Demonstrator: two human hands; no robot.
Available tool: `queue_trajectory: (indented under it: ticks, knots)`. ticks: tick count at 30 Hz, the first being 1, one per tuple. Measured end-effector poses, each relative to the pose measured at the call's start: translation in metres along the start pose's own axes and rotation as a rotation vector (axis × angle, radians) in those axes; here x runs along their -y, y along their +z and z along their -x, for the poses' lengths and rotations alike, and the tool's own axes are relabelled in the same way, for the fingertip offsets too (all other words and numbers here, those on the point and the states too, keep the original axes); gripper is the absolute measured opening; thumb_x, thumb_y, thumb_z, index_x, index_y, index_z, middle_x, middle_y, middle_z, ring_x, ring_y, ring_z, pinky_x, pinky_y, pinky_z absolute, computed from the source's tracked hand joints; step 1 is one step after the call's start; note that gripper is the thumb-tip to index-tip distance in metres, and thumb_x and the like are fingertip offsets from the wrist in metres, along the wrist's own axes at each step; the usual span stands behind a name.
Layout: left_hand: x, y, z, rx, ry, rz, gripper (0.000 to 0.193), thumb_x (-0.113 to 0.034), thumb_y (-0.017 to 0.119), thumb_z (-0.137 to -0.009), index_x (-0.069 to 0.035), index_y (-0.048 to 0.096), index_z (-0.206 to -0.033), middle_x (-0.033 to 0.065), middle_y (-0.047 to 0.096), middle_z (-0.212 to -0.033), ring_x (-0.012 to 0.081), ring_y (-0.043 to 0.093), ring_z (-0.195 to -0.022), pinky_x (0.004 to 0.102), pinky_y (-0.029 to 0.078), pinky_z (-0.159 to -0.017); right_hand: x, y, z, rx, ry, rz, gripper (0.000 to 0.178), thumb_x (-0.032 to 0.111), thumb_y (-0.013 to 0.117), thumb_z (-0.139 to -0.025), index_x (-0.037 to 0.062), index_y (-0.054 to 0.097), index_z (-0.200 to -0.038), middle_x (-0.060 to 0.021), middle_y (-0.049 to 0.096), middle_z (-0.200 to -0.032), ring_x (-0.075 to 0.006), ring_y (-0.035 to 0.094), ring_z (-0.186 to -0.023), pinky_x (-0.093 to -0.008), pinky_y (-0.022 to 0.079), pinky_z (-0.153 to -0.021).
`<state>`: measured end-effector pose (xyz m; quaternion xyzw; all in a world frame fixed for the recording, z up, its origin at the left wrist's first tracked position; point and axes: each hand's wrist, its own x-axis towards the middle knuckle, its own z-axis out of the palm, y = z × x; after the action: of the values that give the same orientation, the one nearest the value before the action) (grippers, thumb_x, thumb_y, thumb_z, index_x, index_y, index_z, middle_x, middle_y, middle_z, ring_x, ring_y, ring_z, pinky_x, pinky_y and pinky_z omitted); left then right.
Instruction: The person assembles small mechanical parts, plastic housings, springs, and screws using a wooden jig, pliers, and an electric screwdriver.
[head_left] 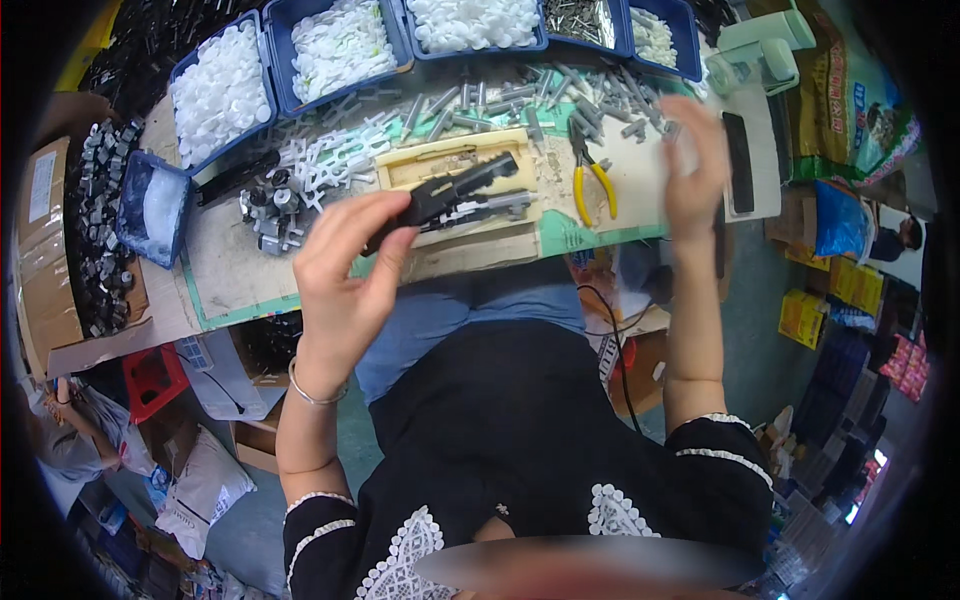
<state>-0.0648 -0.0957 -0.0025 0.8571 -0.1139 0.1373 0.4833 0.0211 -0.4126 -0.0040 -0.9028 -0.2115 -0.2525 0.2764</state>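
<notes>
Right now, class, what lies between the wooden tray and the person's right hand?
In the head view, the pliers lie between the wooden tray and the blurred right hand, with grey tubes toward the far side.

printed characters (pixel 858 112) on green sack (pixel 885 130), 1 white label (pixel 42 187) on cardboard box (pixel 48 270), its print too small to read

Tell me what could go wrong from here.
The black part is held at one end, by the left hand alone, so it could tip or slip, perhaps onto the wooden tray.

The yellow-handled pliers lie loose with their handles toward the bench's near edge; a passing arm might knock them off.

The right hand, blurred, is close to loose grey tubes and could scatter some.
</notes>
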Motion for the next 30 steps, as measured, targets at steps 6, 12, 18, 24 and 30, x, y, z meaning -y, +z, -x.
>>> queue_trajectory:
  ticks: [6, 12, 18, 24, 30]
  knots:
    - [0.012, 0.015, 0.01, 0.061, 0.189, -0.26, 0.029, -0.004, 0.071, -0.07, -0.008, 0.065, -0.099, 0.0031, 0.066, -0.1, 0.0213, 0.058, -0.094, 0.0362, 0.037, -0.086, -0.127, -0.029, 0.042, 0.209, 0.555, 0.691, 0.034, 0.009, 0.05, -0.086, -0.0059, 0.054, -0.116, -0.0236, 0.061, -0.101, -0.039, 0.057, -0.095, -0.0455, 0.045, -0.081]
    - [0.019, 0.033, 0.015, 0.096, 0.253, -0.373, 0.029, -0.007, 0.071, -0.072, -0.009, 0.065, -0.1, 0.0015, 0.066, -0.101, 0.021, 0.058, -0.094, 0.0366, 0.038, -0.086, -0.14, -0.024, 0.045, 0.124, 0.439, 0.645, 0.039, 0.009, 0.05, -0.087, -0.0053, 0.051, -0.122, -0.0246, 0.062, -0.095, -0.0406, 0.059, -0.087, -0.0471, 0.046, -0.077]
    - [0.021, 0.038, 0.009, 0.138, 0.187, -0.291, 0.026, -0.006, 0.069, -0.073, -0.006, 0.065, -0.099, 0.0055, 0.066, -0.102, 0.0249, 0.059, -0.092, 0.0356, 0.043, -0.081, -0.084, -0.024, 0.026, 0.061, 0.629, 0.195, 0.031, 0.023, 0.057, -0.09, -0.0039, 0.062, -0.105, -0.0133, 0.063, -0.074, -0.0192, 0.053, -0.061, -0.032, 0.042, -0.06]
    - [0.021, 0.046, 0.007, 0.159, 0.326, -0.359, 0.027, -0.006, 0.068, -0.074, 0.002, 0.062, -0.098, 0.0149, 0.063, -0.102, 0.0277, 0.062, -0.086, 0.0361, 0.051, -0.073, 0.018, -0.035, 0.0, 0.257, 0.57, -0.183, 0.025, 0.019, 0.06, -0.09, -0.0041, 0.064, -0.099, -0.0041, 0.062, -0.074, -0.0064, 0.05, -0.066, -0.0237, 0.04, -0.057]
    - [0.007, 0.051, 0.001, 0.275, 0.37, -0.637, 0.029, -0.002, 0.06, -0.071, 0.005, 0.061, -0.099, 0.0166, 0.062, -0.1, 0.0269, 0.062, -0.087, 0.0341, 0.051, -0.073, 0.067, 0.015, 0.034, 0.293, 0.095, -0.259, 0.026, 0.004, 0.058, -0.088, -0.003, 0.059, -0.112, -0.0178, 0.065, -0.089, -0.029, 0.064, -0.075, -0.0359, 0.049, -0.068]
